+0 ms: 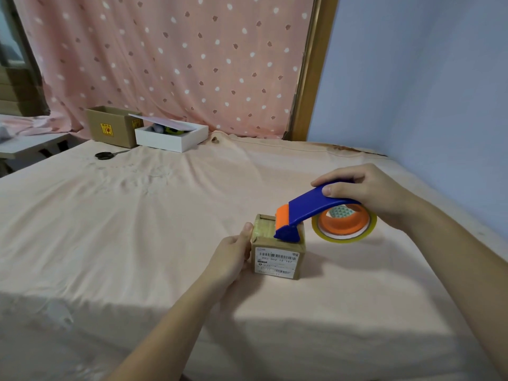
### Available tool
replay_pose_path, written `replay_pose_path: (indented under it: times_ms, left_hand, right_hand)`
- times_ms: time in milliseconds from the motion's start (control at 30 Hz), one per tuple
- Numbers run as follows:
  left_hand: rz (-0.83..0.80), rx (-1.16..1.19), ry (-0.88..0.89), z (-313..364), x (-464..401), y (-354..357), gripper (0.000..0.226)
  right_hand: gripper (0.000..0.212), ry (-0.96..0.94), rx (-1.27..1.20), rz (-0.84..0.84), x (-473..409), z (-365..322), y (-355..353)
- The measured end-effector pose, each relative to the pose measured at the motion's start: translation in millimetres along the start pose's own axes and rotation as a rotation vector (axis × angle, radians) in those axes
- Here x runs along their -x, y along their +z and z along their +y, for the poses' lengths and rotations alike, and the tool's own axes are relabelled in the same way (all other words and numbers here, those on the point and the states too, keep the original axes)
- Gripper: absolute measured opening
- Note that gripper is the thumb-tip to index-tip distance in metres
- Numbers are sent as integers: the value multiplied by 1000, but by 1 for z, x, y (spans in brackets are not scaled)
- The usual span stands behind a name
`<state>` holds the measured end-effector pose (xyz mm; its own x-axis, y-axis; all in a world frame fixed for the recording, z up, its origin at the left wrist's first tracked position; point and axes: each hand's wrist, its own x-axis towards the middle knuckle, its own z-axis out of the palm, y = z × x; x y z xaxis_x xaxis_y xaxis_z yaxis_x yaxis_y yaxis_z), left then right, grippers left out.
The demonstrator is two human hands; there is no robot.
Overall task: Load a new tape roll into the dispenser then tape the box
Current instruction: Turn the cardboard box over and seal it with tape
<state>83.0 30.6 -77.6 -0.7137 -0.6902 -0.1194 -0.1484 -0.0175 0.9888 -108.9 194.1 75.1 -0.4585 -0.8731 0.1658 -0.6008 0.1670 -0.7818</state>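
A small brown cardboard box (277, 261) with a white barcode label stands on the pink sheet, right of centre. My left hand (231, 259) holds its left side, thumb at the top edge. My right hand (371, 193) grips the blue handle of the tape dispenser (310, 209). The dispenser's orange and blue front end rests on the right part of the box's top. A clear yellowish tape roll (345, 237) sits on the dispenser's orange hub, hanging to the right of the box. Shiny tape covers the box's top.
Black scissors (105, 155) lie at the far left of the pink sheet (137, 229). Behind them stand an open brown carton (110, 127) and a white box (170, 138) with a loose lid. A blue wall (426, 92) runs along the right.
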Motion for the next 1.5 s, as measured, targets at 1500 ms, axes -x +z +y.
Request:
replay_pose_path:
  times_ms: [1500]
  left_hand:
    - [96, 282, 67, 22, 14, 38, 29]
  right_hand:
    - [28, -26, 164, -194, 28, 42, -44]
